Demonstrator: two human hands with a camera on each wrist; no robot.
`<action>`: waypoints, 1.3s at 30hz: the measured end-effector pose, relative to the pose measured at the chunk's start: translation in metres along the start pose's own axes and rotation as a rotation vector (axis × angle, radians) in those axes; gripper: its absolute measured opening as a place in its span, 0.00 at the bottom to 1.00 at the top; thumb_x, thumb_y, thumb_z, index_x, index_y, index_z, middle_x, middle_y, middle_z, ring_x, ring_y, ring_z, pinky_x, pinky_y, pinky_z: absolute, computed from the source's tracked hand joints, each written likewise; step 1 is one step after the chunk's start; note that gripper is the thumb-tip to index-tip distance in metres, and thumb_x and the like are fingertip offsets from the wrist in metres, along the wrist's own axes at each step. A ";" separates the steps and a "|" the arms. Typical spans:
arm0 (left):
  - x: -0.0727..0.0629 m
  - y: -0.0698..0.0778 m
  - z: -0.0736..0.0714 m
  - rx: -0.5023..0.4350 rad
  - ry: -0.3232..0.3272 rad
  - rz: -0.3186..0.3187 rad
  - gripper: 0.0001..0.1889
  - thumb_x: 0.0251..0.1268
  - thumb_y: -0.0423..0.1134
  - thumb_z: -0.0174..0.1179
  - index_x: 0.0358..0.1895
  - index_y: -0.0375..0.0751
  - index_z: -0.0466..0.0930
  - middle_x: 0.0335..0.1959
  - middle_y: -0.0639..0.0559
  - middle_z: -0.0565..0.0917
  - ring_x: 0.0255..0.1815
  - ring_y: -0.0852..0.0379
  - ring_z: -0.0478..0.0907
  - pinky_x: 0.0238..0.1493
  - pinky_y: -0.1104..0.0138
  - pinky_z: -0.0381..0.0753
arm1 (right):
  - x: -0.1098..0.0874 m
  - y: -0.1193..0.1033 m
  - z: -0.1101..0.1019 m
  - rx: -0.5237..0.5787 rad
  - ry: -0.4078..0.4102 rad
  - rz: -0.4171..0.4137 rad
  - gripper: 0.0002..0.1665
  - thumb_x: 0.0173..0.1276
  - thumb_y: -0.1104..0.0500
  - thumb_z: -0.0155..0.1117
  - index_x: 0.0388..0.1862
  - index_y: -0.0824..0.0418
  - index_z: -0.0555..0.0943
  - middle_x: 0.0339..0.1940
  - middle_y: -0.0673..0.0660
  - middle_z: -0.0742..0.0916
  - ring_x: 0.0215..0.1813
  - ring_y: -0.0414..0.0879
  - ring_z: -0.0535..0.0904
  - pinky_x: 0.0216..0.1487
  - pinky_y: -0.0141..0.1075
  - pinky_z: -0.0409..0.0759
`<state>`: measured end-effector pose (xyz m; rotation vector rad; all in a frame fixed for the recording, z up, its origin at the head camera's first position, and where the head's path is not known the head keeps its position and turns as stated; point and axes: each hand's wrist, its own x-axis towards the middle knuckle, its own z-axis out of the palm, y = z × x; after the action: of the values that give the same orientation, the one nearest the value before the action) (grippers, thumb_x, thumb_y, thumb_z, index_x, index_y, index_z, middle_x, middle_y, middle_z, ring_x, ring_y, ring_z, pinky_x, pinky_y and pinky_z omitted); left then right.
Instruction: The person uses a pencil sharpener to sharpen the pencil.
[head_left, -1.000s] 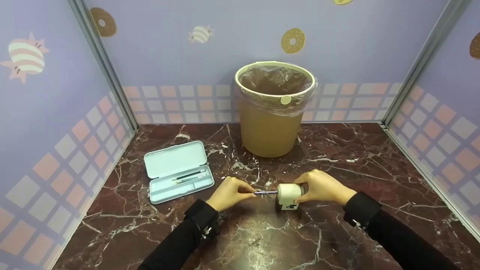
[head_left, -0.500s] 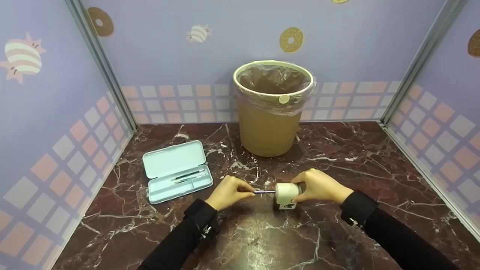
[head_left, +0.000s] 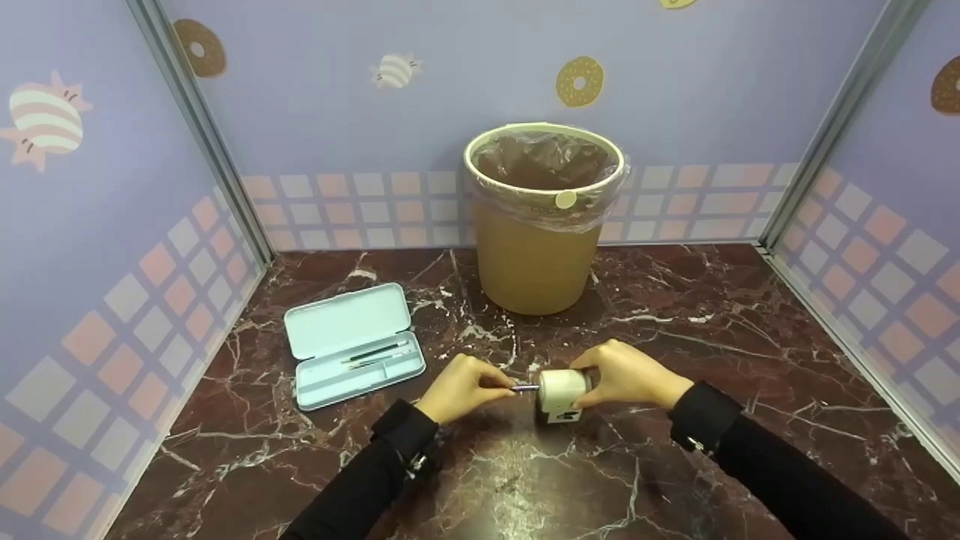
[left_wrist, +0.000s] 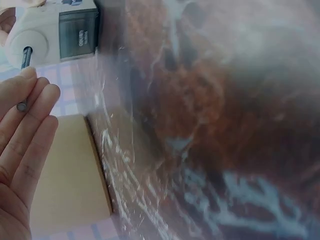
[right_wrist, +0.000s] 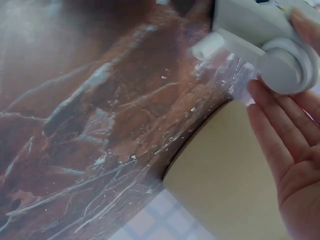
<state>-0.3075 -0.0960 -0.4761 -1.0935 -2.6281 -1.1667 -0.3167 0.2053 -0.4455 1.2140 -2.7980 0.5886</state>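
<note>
Two hands meet at a pencil sharpener on the marble surface [head_left: 675, 300].

At far left an open pencil case [head_left: 352, 345] holds a couple of pens. The left hand [head_left: 459, 387], forearm low, pinches a pencil [head_left: 524, 388] whose tip is in the sharpener [head_left: 561, 393]. The right hand [head_left: 626, 375] curls around the sharpener's far side. Behind stands a lined bin [head_left: 541, 217], nothing visible inside.
</note>
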 end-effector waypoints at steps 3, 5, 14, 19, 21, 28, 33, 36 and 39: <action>0.000 0.000 0.000 -0.007 0.010 -0.011 0.06 0.61 0.36 0.71 0.39 0.39 0.92 0.37 0.46 0.93 0.33 0.53 0.90 0.36 0.76 0.84 | 0.002 -0.002 0.001 0.000 0.003 0.009 0.23 0.50 0.48 0.84 0.42 0.57 0.90 0.37 0.51 0.93 0.33 0.36 0.84 0.34 0.29 0.79; -0.001 0.001 0.000 -0.011 0.008 -0.022 0.06 0.61 0.36 0.71 0.39 0.38 0.92 0.37 0.46 0.93 0.33 0.53 0.90 0.35 0.76 0.83 | 0.002 -0.003 0.001 -0.001 0.005 0.017 0.23 0.49 0.48 0.84 0.42 0.58 0.90 0.37 0.52 0.94 0.33 0.37 0.84 0.35 0.30 0.80; -0.001 0.003 0.000 0.004 0.000 -0.055 0.06 0.61 0.35 0.71 0.39 0.37 0.92 0.36 0.45 0.93 0.34 0.53 0.90 0.37 0.75 0.83 | -0.002 -0.003 0.007 0.002 0.037 0.031 0.28 0.51 0.48 0.83 0.47 0.62 0.89 0.43 0.58 0.93 0.40 0.46 0.89 0.40 0.35 0.86; 0.000 0.006 -0.001 0.044 0.002 -0.072 0.06 0.61 0.34 0.71 0.40 0.40 0.91 0.36 0.46 0.93 0.33 0.55 0.89 0.37 0.73 0.84 | -0.004 -0.002 0.010 0.008 0.061 0.038 0.27 0.52 0.49 0.83 0.47 0.62 0.89 0.43 0.57 0.93 0.40 0.46 0.89 0.40 0.35 0.85; 0.001 0.007 -0.001 0.066 -0.001 -0.078 0.09 0.60 0.35 0.72 0.43 0.40 0.91 0.39 0.46 0.93 0.35 0.55 0.90 0.41 0.70 0.86 | -0.004 -0.002 0.011 0.004 0.066 0.037 0.27 0.52 0.49 0.83 0.47 0.62 0.89 0.42 0.57 0.93 0.40 0.46 0.89 0.40 0.35 0.85; 0.006 0.015 0.000 0.190 -0.024 -0.079 0.27 0.56 0.45 0.76 0.59 0.41 0.84 0.54 0.47 0.90 0.49 0.51 0.90 0.55 0.58 0.87 | -0.003 -0.006 0.013 -0.012 0.075 0.039 0.27 0.53 0.49 0.82 0.48 0.62 0.89 0.43 0.57 0.93 0.42 0.48 0.90 0.41 0.37 0.86; 0.012 0.022 0.006 0.268 -0.070 -0.067 0.33 0.53 0.52 0.77 0.63 0.43 0.82 0.57 0.48 0.89 0.55 0.51 0.88 0.58 0.57 0.86 | 0.002 -0.011 0.015 0.001 0.083 0.033 0.24 0.53 0.50 0.83 0.46 0.59 0.89 0.42 0.55 0.93 0.40 0.46 0.89 0.40 0.34 0.84; 0.016 0.025 0.011 0.314 -0.104 -0.078 0.37 0.52 0.56 0.77 0.65 0.44 0.80 0.57 0.49 0.88 0.55 0.50 0.87 0.55 0.56 0.87 | 0.006 -0.015 0.016 0.012 0.083 0.028 0.23 0.53 0.51 0.82 0.46 0.58 0.89 0.42 0.54 0.93 0.40 0.44 0.89 0.40 0.34 0.84; 0.020 0.027 0.016 0.353 -0.127 -0.094 0.37 0.50 0.57 0.77 0.64 0.47 0.80 0.55 0.50 0.89 0.51 0.51 0.88 0.48 0.57 0.88 | 0.010 -0.020 0.017 0.019 0.084 0.028 0.22 0.53 0.52 0.82 0.46 0.57 0.89 0.41 0.53 0.93 0.40 0.44 0.89 0.41 0.34 0.85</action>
<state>-0.3020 -0.0608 -0.4640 -1.0130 -2.8583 -0.6229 -0.3076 0.1802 -0.4530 1.1269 -2.7499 0.6530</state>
